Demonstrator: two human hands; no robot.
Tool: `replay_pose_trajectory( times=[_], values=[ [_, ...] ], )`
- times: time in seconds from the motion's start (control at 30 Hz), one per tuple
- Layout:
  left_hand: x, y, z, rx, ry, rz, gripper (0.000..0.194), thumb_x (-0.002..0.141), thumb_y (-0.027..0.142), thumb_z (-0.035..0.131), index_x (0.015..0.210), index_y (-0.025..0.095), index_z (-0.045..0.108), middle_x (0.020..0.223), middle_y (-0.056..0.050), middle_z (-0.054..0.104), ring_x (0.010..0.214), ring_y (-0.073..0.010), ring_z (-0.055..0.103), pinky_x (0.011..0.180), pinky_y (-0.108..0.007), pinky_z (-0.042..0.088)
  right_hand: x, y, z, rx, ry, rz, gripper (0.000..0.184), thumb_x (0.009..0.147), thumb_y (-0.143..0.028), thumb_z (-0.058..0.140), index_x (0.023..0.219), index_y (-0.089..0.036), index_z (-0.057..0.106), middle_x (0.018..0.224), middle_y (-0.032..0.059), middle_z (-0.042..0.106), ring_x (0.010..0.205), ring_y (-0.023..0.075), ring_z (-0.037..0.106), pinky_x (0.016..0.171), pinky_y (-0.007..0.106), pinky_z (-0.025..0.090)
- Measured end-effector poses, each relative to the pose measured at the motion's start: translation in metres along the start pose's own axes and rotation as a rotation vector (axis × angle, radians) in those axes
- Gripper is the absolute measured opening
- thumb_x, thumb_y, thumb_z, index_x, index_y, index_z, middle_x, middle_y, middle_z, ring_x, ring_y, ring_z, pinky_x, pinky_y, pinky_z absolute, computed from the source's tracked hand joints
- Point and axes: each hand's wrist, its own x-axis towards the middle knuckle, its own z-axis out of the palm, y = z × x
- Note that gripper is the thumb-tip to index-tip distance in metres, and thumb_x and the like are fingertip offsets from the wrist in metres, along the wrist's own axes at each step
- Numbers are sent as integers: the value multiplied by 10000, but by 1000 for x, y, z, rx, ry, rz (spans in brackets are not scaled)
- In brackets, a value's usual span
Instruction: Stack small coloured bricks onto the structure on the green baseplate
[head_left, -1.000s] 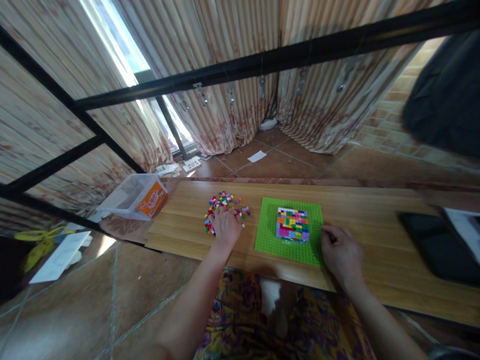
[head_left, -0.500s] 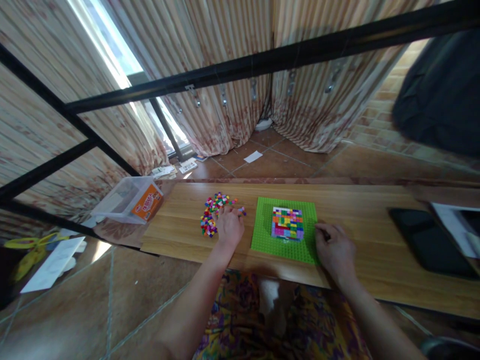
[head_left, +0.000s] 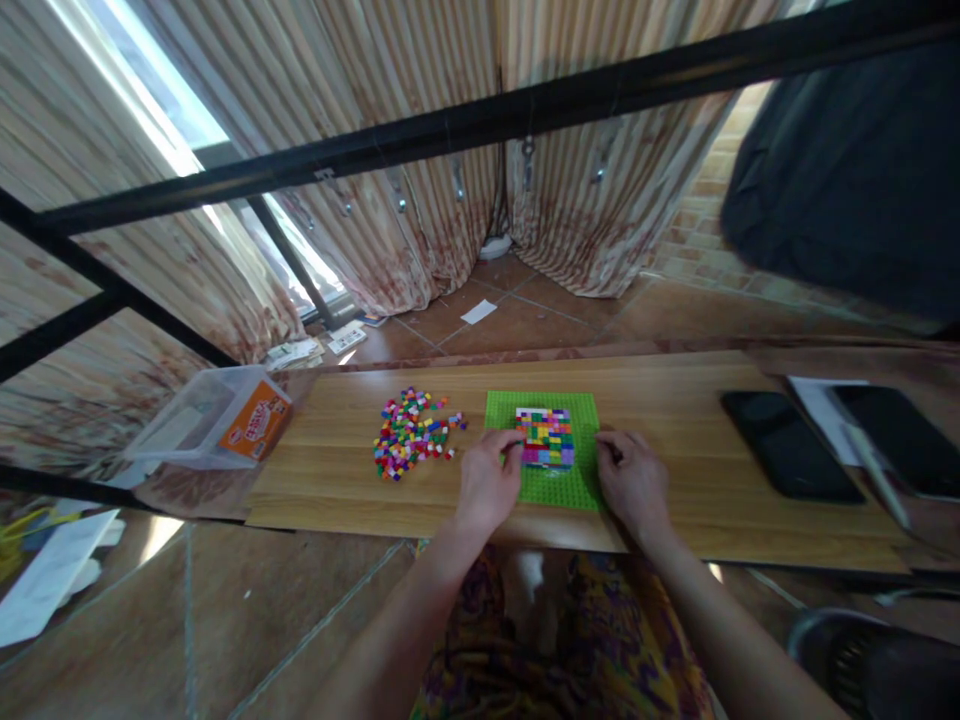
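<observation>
A block of many-coloured toy bricks point(head_left: 546, 436) stands on a green studded baseplate point(head_left: 547, 493) in front of me. My left hand point(head_left: 486, 482) is over the plate's left edge, thumb and forefinger pinched together beside the block's left side. Whatever may be between those fingertips is too small to make out. At the plate's right edge rests my right hand point(head_left: 634, 482), its fingers curled and closed; their contents, if any, are hidden. Left of my left hand, a pile of small loose bricks point(head_left: 405, 436) is spread on the wooden board.
A clear plastic box point(head_left: 202, 415) with an orange label is at the board's left end. Toward the right lie a dark tablet point(head_left: 787, 445), a white paper point(head_left: 814, 405) and a black phone point(head_left: 904, 440). A black metal bar point(head_left: 480, 125) crosses beyond the board, before striped curtains.
My left hand has moved right, from the loose brick pile to the left side of the brick block. My right hand stays by the plate's right edge. The camera view has shifted.
</observation>
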Motion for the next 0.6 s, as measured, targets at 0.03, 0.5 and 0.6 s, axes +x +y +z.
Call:
replay_pose_trajectory(
  times=[0.03, 0.5, 0.6],
  values=[
    [-1, 2, 3, -5, -4, 12, 208, 865, 82, 564, 959, 212, 696, 972, -28, 731, 907, -156, 670, 845, -301, 516, 0, 0, 0, 0, -2, 5, 270, 871, -298, 473, 906, -177, 711, 901, 82, 678, 785, 200, 608, 687, 313, 437],
    [5, 7, 21, 316, -85, 136, 143, 904, 218, 598, 913, 276, 728, 970, 10, 738, 942, -184, 621, 932, -385, 374, 0, -5, -1, 22, -7, 23, 257, 873, -262, 472, 910, -178, 712, 949, 91, 684, 819, 197, 613, 733, 313, 451],
    [7, 8, 22, 335, -108, 118, 150, 899, 218, 598, 904, 286, 732, 940, 14, 742, 928, -189, 619, 959, -398, 358, 0, -5, -1, 21, -5, 26, 267, 880, -268, 462, 911, -181, 713, 943, 92, 684, 811, 199, 610, 730, 315, 451]
  ],
)
